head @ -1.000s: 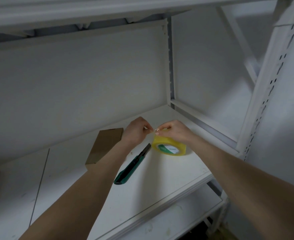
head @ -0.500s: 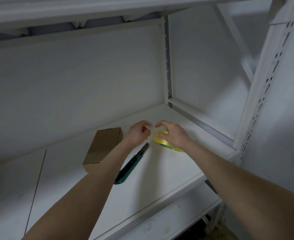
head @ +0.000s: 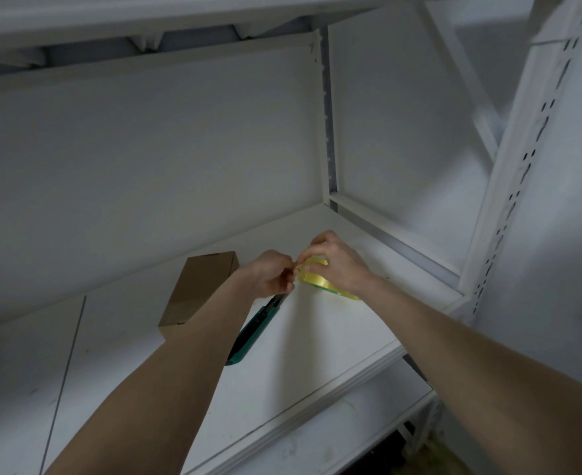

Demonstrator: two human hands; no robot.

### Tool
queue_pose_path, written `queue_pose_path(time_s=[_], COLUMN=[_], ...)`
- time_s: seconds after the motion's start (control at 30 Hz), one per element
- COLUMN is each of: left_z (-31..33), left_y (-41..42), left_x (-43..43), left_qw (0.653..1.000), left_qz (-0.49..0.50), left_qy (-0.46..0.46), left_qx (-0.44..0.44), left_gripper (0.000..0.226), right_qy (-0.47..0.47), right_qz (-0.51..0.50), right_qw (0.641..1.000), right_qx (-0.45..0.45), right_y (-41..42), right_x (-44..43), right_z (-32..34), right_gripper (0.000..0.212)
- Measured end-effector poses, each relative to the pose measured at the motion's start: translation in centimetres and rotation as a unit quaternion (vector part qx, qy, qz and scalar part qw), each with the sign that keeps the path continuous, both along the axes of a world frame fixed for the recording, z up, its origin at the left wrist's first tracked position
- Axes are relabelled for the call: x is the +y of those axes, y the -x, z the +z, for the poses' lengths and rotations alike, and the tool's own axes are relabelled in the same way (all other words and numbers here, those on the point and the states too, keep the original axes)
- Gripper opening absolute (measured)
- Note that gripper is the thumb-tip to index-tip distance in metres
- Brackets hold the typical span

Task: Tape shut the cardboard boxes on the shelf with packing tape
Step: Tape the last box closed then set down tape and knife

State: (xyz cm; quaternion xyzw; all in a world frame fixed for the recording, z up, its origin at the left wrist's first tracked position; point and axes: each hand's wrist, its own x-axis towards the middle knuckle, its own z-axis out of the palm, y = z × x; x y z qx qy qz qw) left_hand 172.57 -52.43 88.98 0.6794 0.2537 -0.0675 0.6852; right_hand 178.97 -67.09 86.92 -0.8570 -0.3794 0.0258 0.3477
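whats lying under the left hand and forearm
A green utility knife lies on the white shelf below the left hand; its far end is hidden by the hand. The forearm also covers a corner of the cardboard box.

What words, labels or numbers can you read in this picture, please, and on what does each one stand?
None can be read.
Tape: only a green sliver of its face shows below the right hand, with no legible text.
Box: plain brown, no print shows.
Cutter: no lettering can be made out.
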Motion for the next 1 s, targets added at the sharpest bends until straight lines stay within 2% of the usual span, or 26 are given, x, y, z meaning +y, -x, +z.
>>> queue_pose_path(time_s=[0.1,0.13,0.17,0.2,0.27,0.33,0.47,0.53,0.6,0.67,0.73,0.87,1.0], left_z=[0.2,0.5,0.9,1.3,1.3,1.4,2.1,3.0,3.2,2.5,1.3,-0.2,-0.4], left_y=[0.2,0.3,0.3,0.3,-0.3,-0.7,-0.3,0.5,0.8,0.6,0.3,-0.3,-1.3], left_x=[-0.2,-0.4,-0.5,-0.5,0.1,0.2,1.8,3.2,2.9,1.3,-0.4,-1.6,-2.3], left_qw=[0.999,0.998,0.992,0.974,0.913,0.869,0.789,0.802,0.854,0.877,0.889,0.932,0.938], left_qz=[-0.021,-0.031,-0.042,-0.053,-0.076,-0.083,-0.057,-0.046,-0.048,-0.074,-0.074,0.027,0.061], left_qy=[-0.008,-0.037,-0.113,-0.215,-0.401,-0.487,-0.611,-0.596,-0.509,-0.452,-0.425,-0.316,-0.298], left_qx=[0.029,0.034,0.039,0.041,0.024,-0.006,0.028,0.000,-0.097,-0.147,-0.156,-0.175,-0.164], left_gripper=[0.021,0.019,0.014,0.013,0.051,0.064,0.062,0.057,0.040,0.028,0.026,0.010,0.009], right_qy=[-0.004,-0.002,0.003,0.010,0.020,0.025,0.010,-0.034,-0.060,-0.075,-0.086,-0.102,-0.130], right_qz=[-0.013,-0.018,-0.021,-0.022,-0.023,-0.023,-0.041,-0.076,-0.094,-0.094,-0.089,-0.091,-0.078], right_qw=[1.000,1.000,1.000,1.000,1.000,0.999,0.999,0.996,0.993,0.991,0.991,0.987,0.981], right_qx=[0.000,0.001,0.002,0.000,-0.004,-0.005,0.004,0.027,0.042,0.055,0.059,0.082,0.120], right_y=[0.2,0.4,0.4,0.5,0.8,1.0,0.6,-0.4,-1.2,-1.4,-1.4,-1.8,-1.3], right_x=[0.4,0.6,0.9,1.2,1.8,2.2,2.0,1.3,0.9,0.9,0.9,0.4,-0.7], right_z=[-0.2,-0.3,-0.5,-0.6,-0.6,-0.5,-0.4,-0.4,-0.4,-0.5,-0.5,-0.4,-0.3], right_gripper=[0.010,0.011,0.012,0.014,0.019,0.021,0.020,0.018,0.016,0.015,0.015,0.017,0.011])
